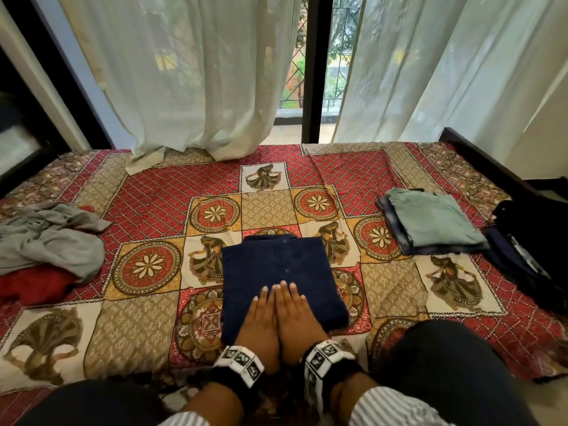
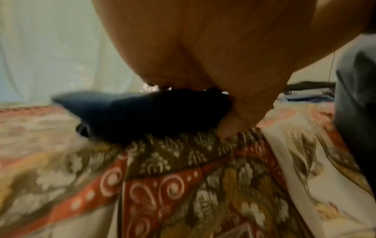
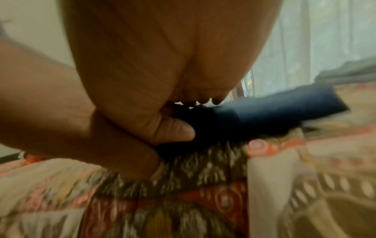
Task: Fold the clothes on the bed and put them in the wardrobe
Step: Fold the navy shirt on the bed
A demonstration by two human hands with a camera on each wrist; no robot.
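A folded navy shirt (image 1: 276, 265) lies on the patterned bedspread (image 1: 147, 327) in front of me. My left hand (image 1: 261, 312) and right hand (image 1: 299, 309) sit side by side on its near half, fingers straight on top. In the left wrist view, the left hand (image 2: 203, 48) covers the shirt (image 2: 142, 112) and its thumb (image 2: 230, 127) tucks under the near edge. In the right wrist view, the right hand (image 3: 162, 56) does likewise, its thumb (image 3: 175, 128) pressed into the shirt (image 3: 274, 109). Both wrist views are blurred.
A folded stack topped by a grey-green shirt (image 1: 436, 219) lies at the right, with a dark pile of clothes (image 1: 528, 241) beyond it. Crumpled grey cloth (image 1: 52, 241) and red cloth (image 1: 33, 284) lie at the left. White curtains (image 1: 190, 87) hang onto the bed's far side.
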